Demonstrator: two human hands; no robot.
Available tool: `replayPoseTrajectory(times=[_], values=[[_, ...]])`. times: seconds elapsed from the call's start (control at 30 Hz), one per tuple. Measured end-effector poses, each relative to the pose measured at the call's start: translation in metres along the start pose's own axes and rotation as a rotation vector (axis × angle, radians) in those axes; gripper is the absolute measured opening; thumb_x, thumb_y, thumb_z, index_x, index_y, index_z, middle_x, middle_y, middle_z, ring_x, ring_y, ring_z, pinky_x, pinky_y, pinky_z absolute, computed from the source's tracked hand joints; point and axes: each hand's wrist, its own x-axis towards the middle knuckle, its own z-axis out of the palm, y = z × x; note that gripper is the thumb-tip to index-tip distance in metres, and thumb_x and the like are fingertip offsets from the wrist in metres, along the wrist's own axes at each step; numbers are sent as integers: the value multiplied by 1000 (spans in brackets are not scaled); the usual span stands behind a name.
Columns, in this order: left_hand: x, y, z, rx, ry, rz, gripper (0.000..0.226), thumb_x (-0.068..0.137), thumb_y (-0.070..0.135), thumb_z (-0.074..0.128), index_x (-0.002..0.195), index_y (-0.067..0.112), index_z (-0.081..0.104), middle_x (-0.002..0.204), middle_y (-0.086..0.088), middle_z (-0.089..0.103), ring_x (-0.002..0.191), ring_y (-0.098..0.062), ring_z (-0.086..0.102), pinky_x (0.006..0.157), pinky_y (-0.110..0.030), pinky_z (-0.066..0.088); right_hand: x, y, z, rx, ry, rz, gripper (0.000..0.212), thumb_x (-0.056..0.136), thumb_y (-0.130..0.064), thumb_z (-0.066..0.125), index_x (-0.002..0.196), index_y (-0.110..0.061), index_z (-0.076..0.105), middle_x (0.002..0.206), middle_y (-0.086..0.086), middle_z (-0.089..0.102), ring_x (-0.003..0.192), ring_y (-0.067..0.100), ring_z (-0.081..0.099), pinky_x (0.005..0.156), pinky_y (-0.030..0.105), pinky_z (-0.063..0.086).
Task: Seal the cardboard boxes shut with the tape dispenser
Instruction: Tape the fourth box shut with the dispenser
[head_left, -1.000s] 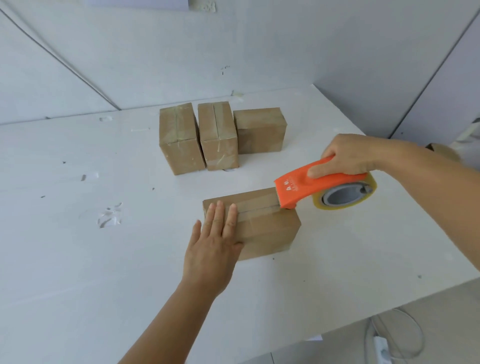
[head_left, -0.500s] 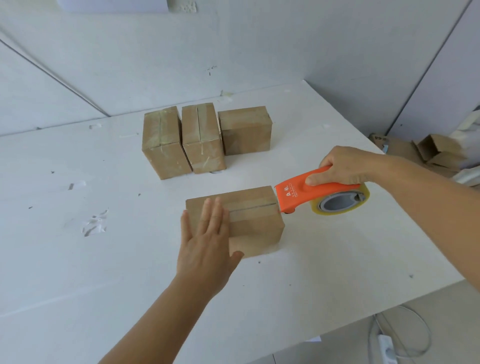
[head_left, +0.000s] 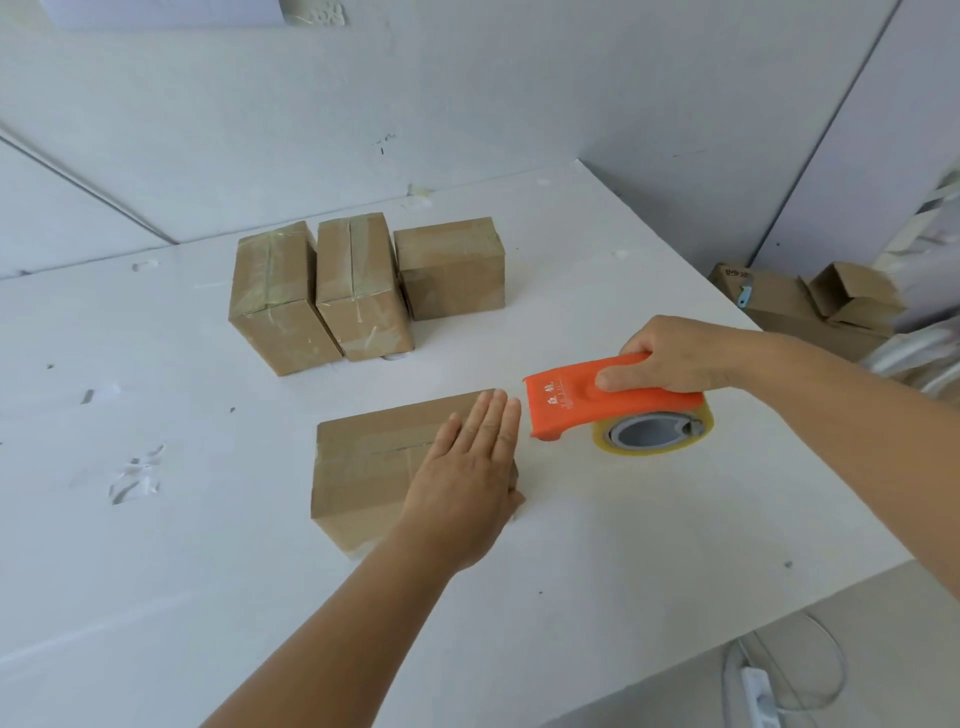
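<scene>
A brown cardboard box (head_left: 363, 467) lies flat on the white table (head_left: 156, 571), with clear tape along its top seam. My left hand (head_left: 467, 478) lies flat and open on the right end of the box, fingers together and pointing away from me. My right hand (head_left: 670, 358) grips the orange tape dispenser (head_left: 587, 402) with its clear tape roll (head_left: 654, 434). The dispenser hovers just right of the box, a small gap from its end. Three taped boxes (head_left: 363, 291) stand side by side further back.
The table's right edge (head_left: 779, 332) runs diagonally behind my right arm. Loose cardboard boxes (head_left: 810, 301) sit on the floor past that edge. A white power strip and cable (head_left: 763, 691) lie on the floor at the lower right. A wall closes off the back.
The dispenser has come off the box's right end and now sits clear of it. My left hand has slid from the left part of the box top to its right end.
</scene>
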Motion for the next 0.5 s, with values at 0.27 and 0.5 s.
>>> replayPoseTrajectory(times=[0.27, 0.5], values=[[4, 0, 2, 2, -27, 21, 66, 100, 42, 30, 149, 34, -14, 156, -6, -26, 143, -19, -26, 119, -36, -8, -13, 7, -9, -181, -1, 51, 59, 68, -77, 58, 71, -19, 69, 73, -1, 68, 69, 16, 64, 65, 28, 48], [4, 4, 4, 25, -24, 28, 63, 100, 42, 30, 150, 32, -8, 156, -9, -25, 143, -21, -24, 117, -37, -9, -26, -62, -7, -567, 59, 79, 48, 75, -60, 64, 64, -15, 52, 67, 1, 55, 62, 18, 53, 56, 29, 38]])
